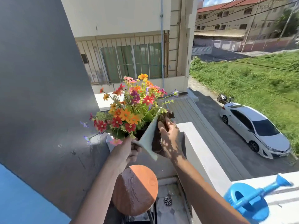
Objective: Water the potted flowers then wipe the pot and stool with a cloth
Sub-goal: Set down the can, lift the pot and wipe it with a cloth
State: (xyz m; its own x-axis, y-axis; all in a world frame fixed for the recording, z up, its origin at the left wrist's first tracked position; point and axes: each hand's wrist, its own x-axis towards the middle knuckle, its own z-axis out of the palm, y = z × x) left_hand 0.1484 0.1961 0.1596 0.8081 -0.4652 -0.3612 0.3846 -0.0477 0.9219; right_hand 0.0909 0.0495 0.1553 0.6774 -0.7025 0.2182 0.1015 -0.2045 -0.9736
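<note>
A white square pot [148,139] full of orange, red and pink flowers [129,109] is held up in the air, tilted to the left. My left hand [131,151] grips the pot from below at its near corner. My right hand [168,136] presses a dark brown cloth [157,139] against the pot's right side. Below the pot stands a round orange wooden stool [137,188] with nothing on its seat. A blue watering can [249,201] rests on the white ledge at the lower right.
A white balcony wall [205,156] runs along the right, with a drop to a driveway and a white car [255,130] beyond. A grey wall [40,94] closes the left side. A floor drain [167,200] lies beside the stool.
</note>
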